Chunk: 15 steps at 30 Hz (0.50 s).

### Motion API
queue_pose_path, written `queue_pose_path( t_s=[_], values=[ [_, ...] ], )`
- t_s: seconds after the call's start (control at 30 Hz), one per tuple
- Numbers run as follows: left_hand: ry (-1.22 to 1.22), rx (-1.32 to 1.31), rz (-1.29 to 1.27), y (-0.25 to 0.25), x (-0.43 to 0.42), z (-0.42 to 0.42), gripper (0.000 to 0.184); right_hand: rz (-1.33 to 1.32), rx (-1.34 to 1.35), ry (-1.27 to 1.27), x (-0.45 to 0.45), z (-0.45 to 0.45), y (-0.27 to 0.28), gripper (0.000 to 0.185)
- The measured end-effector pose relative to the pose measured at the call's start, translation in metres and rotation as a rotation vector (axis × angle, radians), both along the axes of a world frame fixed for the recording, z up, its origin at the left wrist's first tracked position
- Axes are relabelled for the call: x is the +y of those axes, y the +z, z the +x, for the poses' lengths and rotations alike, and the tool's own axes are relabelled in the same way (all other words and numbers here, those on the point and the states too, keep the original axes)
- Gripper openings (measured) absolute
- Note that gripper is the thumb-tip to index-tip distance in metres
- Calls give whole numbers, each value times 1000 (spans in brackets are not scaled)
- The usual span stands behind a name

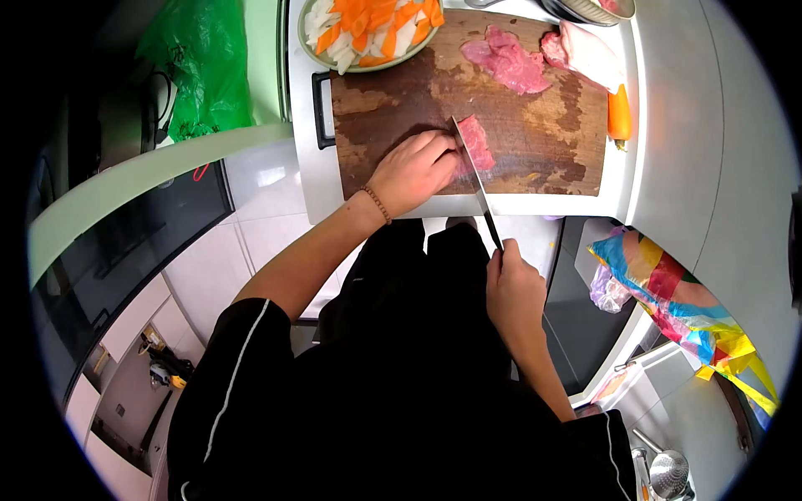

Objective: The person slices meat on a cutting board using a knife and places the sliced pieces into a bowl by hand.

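My right hand [515,288] is closed around the handle of a kitchen knife [474,167]. The blade stands on edge across a piece of raw meat [476,144] near the middle of the wooden cutting board [384,108]. With fingers bent, my left hand [415,169] presses on the meat just left of the blade; its fingertips are partly hidden. Farther back on the board lie thin slices of raw meat [506,60]. Beside them, at the back right, is a larger pale chunk of meat [591,55].
At the back left a bowl [368,68] holds sliced orange and white vegetables. A carrot [618,115] lies at the board's right edge. Part of a metal bowl [589,12] shows behind. A green plastic bag [205,67] hangs at left, a colourful bag [668,292] at right.
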<state>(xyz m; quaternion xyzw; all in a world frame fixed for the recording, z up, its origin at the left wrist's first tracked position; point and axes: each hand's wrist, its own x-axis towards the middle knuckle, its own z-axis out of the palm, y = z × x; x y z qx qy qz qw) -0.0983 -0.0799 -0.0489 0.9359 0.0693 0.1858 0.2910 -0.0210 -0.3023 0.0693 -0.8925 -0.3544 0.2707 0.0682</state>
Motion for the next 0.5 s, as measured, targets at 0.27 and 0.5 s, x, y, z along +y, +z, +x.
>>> queue_pose_path(
  t_s=[0.27,0.5],
  values=[
    [8,-29,-7,-6,1,0,15,135,-13,6,42,15,-30,15],
    [45,-34,-7,0,0,-1,15,129,-2,41,26,24,-32,15]
  ],
)
